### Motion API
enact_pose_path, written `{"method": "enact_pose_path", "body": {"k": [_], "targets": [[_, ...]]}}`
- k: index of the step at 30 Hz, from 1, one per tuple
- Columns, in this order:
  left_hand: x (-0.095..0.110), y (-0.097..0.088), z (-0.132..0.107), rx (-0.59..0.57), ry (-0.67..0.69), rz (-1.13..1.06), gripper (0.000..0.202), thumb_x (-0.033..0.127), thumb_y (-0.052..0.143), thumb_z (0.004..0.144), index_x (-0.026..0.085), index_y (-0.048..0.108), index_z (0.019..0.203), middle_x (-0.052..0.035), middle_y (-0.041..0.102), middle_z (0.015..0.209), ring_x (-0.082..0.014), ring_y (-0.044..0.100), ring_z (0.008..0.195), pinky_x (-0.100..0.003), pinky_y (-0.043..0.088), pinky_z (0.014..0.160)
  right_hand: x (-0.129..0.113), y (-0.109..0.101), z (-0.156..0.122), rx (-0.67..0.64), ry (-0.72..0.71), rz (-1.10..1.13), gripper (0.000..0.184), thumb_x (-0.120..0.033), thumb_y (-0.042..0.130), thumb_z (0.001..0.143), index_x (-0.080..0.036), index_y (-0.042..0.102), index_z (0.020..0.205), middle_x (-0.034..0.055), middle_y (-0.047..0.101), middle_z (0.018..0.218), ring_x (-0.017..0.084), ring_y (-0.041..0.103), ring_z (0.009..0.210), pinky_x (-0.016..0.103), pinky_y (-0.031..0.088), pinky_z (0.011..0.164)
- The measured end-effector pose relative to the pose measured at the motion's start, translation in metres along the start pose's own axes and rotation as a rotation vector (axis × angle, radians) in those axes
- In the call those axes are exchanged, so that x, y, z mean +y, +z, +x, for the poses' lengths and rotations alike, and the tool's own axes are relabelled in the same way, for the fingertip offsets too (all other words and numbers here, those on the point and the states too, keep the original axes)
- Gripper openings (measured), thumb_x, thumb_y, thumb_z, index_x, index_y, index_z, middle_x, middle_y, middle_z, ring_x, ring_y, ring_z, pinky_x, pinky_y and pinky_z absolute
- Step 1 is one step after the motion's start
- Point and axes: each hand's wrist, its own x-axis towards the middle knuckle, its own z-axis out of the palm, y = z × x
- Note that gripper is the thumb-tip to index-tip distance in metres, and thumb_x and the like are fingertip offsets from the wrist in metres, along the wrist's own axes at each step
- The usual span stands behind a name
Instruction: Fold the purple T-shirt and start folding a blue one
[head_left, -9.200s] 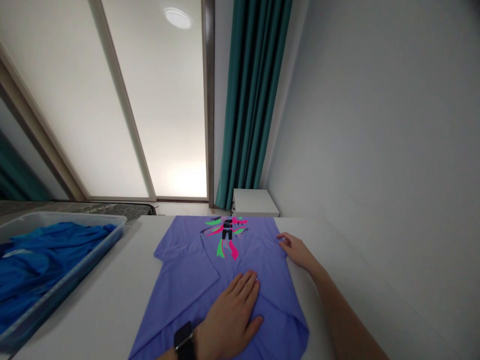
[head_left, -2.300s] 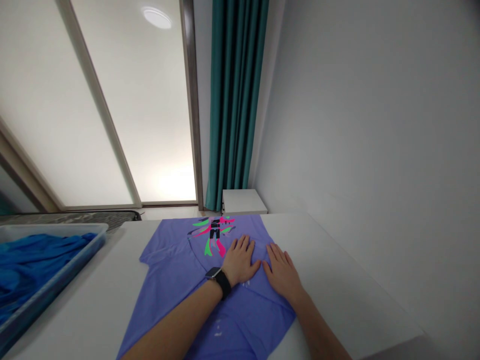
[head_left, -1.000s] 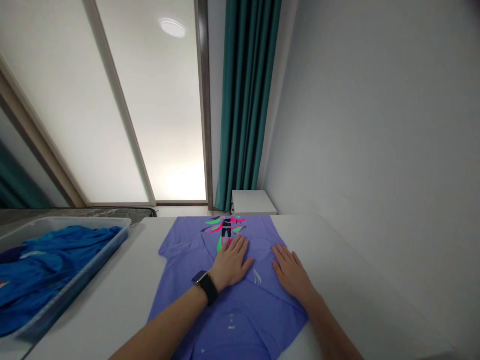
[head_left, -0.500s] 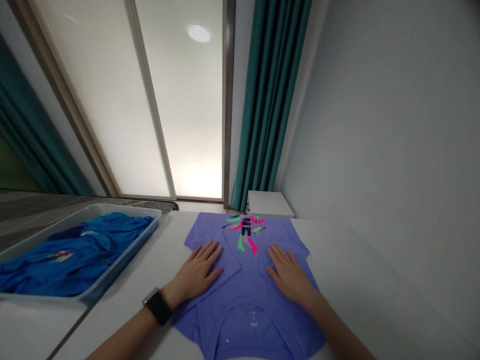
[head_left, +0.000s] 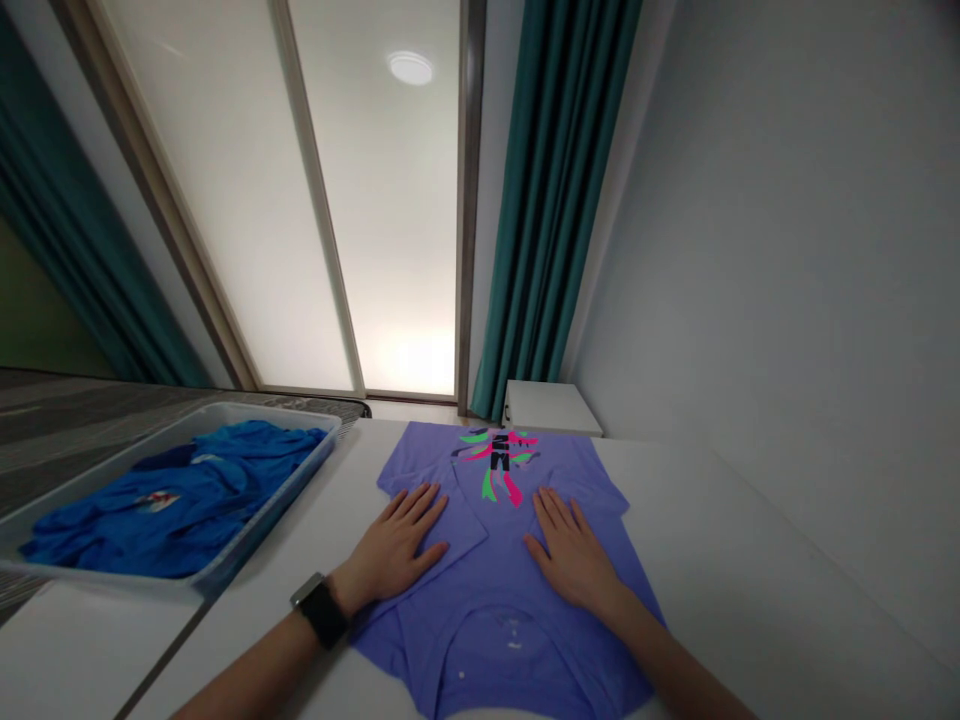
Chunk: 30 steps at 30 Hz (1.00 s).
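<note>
A purple T-shirt (head_left: 510,570) lies spread on the white table, its neckline toward me and a green, pink and black print (head_left: 501,460) near its far edge. Part of the shirt is folded over on the left side. My left hand (head_left: 401,538), with a dark-banded watch on the wrist, rests flat on that folded part, fingers outstretched. On the right side of the cloth my right hand (head_left: 571,548) lies flat too, fingers pointing away from me. Neither hand grips the fabric.
Left of the shirt stands a translucent plastic bin (head_left: 225,580) with blue clothes (head_left: 172,500) in it. The white table (head_left: 262,640) has a seam near the bin. Beyond its far edge is a low white cabinet (head_left: 551,408); a wall (head_left: 787,300) runs along the right.
The view has shifted slightly, so the scene sits a little further right. My right hand has slid slightly leftward over the shirt; my left hand stays about where it was.
</note>
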Motion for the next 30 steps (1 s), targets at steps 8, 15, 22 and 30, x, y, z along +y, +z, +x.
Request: {"method": "enact_pose_path", "body": {"k": [8,15,22,30], "targets": [[-0.006,-0.005,-0.006,-0.005,-0.031,0.008,0.064,0.058,0.037,0.098,0.023,0.034,0.151,-0.0105,0.034,0.156,-0.0285,0.033,0.143,-0.049,0.027,0.116,-0.006,-0.001,0.004,-0.013,-0.01,0.028,0.07,-0.053,0.024,0.098,-0.009,0.027,0.152,0.0103,0.017,0.16,0.024,0.013,0.149,0.045,0.008,0.121],[0.03,-0.023,0.025,-0.013,0.005,-0.1,0.061,0.054,0.037,0.099,0.025,0.031,0.152,-0.0093,0.035,0.156,-0.027,0.03,0.144,-0.05,0.022,0.118,0.005,-0.006,0.019,0.047,-0.068,0.102,0.061,-0.045,0.033,0.099,-0.012,0.035,0.15,0.0127,0.025,0.159,0.025,0.019,0.147,0.048,0.012,0.12],[0.045,-0.022,0.057,-0.008,0.147,-0.279,0.044,0.03,0.051,0.095,0.025,0.05,0.139,-0.008,0.052,0.143,-0.0246,0.044,0.134,-0.043,0.033,0.113,0.006,-0.004,0.027,0.25,-0.338,0.318,0.033,-0.012,0.04,0.093,-0.022,0.066,0.109,0.0086,0.062,0.125,0.02,0.047,0.129,0.042,0.033,0.111],[0.023,-0.023,0.052,0.071,0.061,-0.425,0.026,0.016,0.046,0.095,0.02,0.068,0.109,-0.0064,0.067,0.105,-0.0201,0.058,0.101,-0.034,0.046,0.094,-0.002,-0.013,0.012,0.205,-0.4,0.389,0.03,0.0,0.044,0.084,-0.022,0.063,0.093,0.0049,0.062,0.108,0.018,0.055,0.109,0.038,0.041,0.102]]}}
